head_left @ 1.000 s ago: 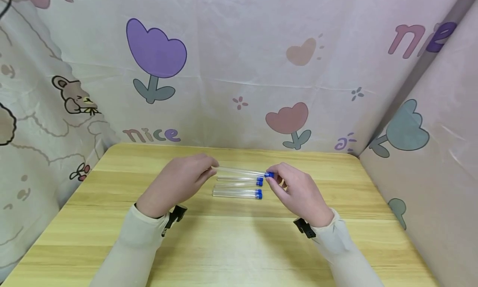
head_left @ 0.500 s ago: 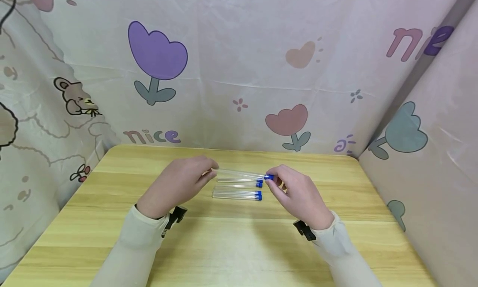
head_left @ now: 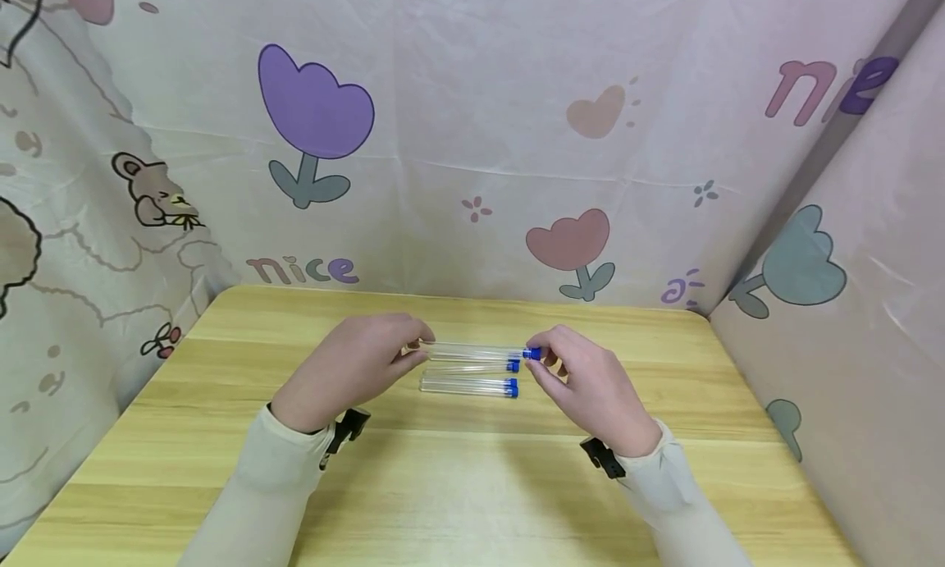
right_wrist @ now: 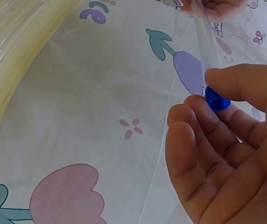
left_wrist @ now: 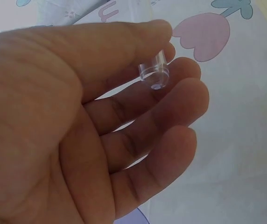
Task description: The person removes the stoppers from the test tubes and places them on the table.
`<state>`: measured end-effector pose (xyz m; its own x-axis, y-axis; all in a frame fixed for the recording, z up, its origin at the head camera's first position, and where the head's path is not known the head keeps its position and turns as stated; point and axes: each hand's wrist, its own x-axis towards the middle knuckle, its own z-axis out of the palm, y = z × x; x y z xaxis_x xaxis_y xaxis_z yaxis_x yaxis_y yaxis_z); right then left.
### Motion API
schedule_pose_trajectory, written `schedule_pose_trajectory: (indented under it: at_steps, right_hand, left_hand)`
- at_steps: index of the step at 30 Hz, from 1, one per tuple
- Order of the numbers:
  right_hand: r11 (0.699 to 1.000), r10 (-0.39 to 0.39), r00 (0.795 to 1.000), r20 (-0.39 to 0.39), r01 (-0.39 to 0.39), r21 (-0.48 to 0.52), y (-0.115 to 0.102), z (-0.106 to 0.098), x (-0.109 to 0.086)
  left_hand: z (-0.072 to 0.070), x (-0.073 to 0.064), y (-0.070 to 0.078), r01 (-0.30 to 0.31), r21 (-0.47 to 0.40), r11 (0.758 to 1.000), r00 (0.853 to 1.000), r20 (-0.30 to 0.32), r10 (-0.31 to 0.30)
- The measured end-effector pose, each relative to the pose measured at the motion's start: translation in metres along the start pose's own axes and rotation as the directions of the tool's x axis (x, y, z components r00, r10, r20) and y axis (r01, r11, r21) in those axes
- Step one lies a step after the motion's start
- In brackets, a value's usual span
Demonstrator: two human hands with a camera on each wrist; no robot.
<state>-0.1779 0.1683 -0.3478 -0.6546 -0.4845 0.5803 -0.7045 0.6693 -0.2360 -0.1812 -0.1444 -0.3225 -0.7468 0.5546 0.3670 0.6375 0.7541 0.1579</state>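
Note:
Between the two hands a clear test tube [head_left: 476,351] with a blue cap [right_wrist: 217,99] is held level, just beyond several more test tubes [head_left: 467,384] lying side by side on the table. My left hand [head_left: 369,351] pinches its rounded end [left_wrist: 154,77] between thumb and index finger, the other fingers loosely bent. At the capped end, my right hand [head_left: 583,378] pinches the tube by the blue cap with thumb and fingertips. The lying tubes have their blue caps toward the right.
The wooden table [head_left: 472,485] runs back to a printed cloth [head_left: 458,124] with flowers and lettering. Similar cloth hangs at both sides. Each wrist wears a small black camera mount [head_left: 604,456].
The held tube has come slightly down and nearer to the lying tubes, and its left end now sits more level with the cap. Both hands keep their pinch.

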Motion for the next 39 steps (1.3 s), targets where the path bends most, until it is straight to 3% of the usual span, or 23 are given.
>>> schedule_pose_trajectory:
  at_steps: [11,23,39]
  right_hand:
    - [1.000,0.022,0.999,-0.032,-0.022,0.007,-0.0006,-0.0021,0.0014]
    - [0.996,0.074,0.997,-0.032,-0.073,0.046,-0.0017,-0.0043,0.0007]
    - [0.994,0.097,0.994,-0.043,-0.094,0.058,-0.0017,-0.0042,-0.0007]
  left_hand:
    - [-0.0013,0.0004,0.0008,0.001,-0.018,1.000,1.000,-0.001,-0.001]
    - [-0.0012,0.0004,0.0000,-0.045,0.000,0.999,0.996,-0.077,0.045]
    - [-0.0009,0.0003,0.0026,-0.050,-0.015,0.999,0.995,-0.087,0.048]
